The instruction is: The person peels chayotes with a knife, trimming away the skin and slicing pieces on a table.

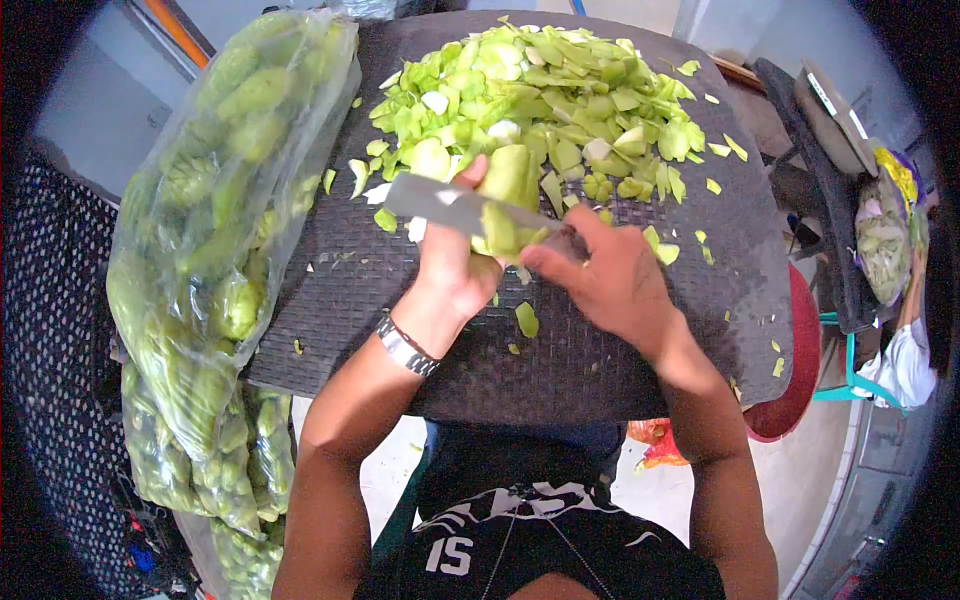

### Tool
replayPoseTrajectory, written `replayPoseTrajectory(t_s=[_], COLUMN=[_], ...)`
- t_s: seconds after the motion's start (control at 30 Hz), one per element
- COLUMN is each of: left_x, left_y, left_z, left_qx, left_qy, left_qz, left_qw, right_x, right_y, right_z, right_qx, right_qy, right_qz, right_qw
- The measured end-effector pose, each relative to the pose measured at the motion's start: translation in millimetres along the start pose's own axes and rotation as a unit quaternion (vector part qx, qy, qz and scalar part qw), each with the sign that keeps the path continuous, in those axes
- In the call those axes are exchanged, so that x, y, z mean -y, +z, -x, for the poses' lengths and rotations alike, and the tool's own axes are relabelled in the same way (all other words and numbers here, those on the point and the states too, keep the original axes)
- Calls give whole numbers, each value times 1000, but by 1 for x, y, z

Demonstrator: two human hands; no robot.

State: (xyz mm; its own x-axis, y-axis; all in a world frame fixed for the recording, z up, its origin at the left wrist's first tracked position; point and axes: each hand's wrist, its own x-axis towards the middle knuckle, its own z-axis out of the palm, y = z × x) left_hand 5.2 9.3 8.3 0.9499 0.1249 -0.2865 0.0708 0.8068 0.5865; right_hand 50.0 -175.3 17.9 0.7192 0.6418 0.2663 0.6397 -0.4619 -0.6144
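**Dark table (330,330), gourd (508,178) up against the knife (440,207)**

The table fills most of what lies before me, its top woven and dark, with a grey wall (88,110) beyond it. Along its left edge runs a long clear bag (195,215) packed with whole green gourds, chayote by the look of them; smaller full bags (190,475) sit below its lower end. On the far half of the table, a broad pile (570,85) of pale green slices and peel spreads out, loose at its edges.

My hands are on the near side of that pile. My right hand (615,280) is closed round the knife's handle, thumb and forefinger drawn in by the gourd's near end. My left hand (450,262), with a watch (405,350) at the wrist, is curled about the gourd from the left and below; most of its fingertips are hidden, so I can't tell how far they wrap. The gourd is off the table, between my two hands, the blade slanting across its front. Whether the edge has bitten in, I can't make out.

I judge this to be the paring step. The next stroke calls for a steady left grip, a shallow blade angle and my right thumb out of the edge's path.

Smallest of all, stray scraps (527,320) dot the weave near my wrists.
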Motion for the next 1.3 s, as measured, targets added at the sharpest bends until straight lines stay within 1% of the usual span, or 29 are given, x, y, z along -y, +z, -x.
replayPoseTrajectory(t_s=[0.1,0.17,0.2,0.27,0.3,0.4,0.47,0.57,0.6,0.63,0.7,0.73,0.77,0.8,0.87,0.9,0.93,1.03,1.07,1.1,1.13,1.17,1.23,1.3], left_x=[9,11,12,14,15,12,11,9,8,6,1,-2,-3,-3,-3,-2,-1,-1,-2,-2,-1,0,0,-1], left_y=[-7,-6,-5,-1,1,-7,1,2,1,1,3,9,10,10,8,4,-3,-1,1,-1,-5,-10,-12,-10], left_z=[-2,-2,-2,-1,0,8,10,8,6,7,9,14,12,10,7,2,-5,-5,-4,-4,-6,-7,-5,-1], left_qx=[34,30,28,-9,-26,56,34,23,24,53,111,114,104,92,63,49,35,8,0,-14,-28,-43,-18,-5], left_qy=[7,26,36,58,69,32,23,-5,-17,-23,-34,-29,-28,-26,-19,-2,15,37,39,37,35,31,1,-16], left_qz=[11,0,-6,-19,-27,-68,-77,-82,-82,-68,-41,-35,-34,-30,-24,-35,-47,-64,-67,-66,-64,-61,-33,-7], left_qw=[999,999,999,998,997,996,996,996,996,996,992,992,994,995,998,998,998,997,997,997,997,997,999,1000], right_x=[1,5,4,0,-3,-12,-14,-22,-29,-38,-50,-54,-55,-49,-47,-45,-38,-19,-23,-14,-2,6,16,17], right_y=[7,3,3,3,1,-8,-14,-11,-9,-9,-19,-28,-36,-41,-48,-51,-53,-37,-21,-13,-6,-2,-5,-2], right_z=[1,0,0,-1,-3,-7,-9,-10,-11,-12,-17,-20,-22,-23,-20,-18,-17,-14,-11,-9,-6,-1,6,8], right_qx=[-15,-19,-29,-53,-52,-48,-39,-58,-75,-90,-46,11,69,111,152,172,210,200,164,115,63,11,17,34], right_qy=[-29,-15,-24,-40,-24,20,36,-28,-47,-64,40,162,280,329,343,343,319,314,265,176,83,-11,-74,-29], right_qz=[16,-11,-4,11,4,-5,6,23,50,78,59,11,-38,-106,-315,-414,-512,-515,-429,-330,-224,-112,-3,40], right_qw=[999,1000,999,998,998,999,999,998,995,991,996,987,957,932,872,826,769,772,848,920,969,994,997,998])
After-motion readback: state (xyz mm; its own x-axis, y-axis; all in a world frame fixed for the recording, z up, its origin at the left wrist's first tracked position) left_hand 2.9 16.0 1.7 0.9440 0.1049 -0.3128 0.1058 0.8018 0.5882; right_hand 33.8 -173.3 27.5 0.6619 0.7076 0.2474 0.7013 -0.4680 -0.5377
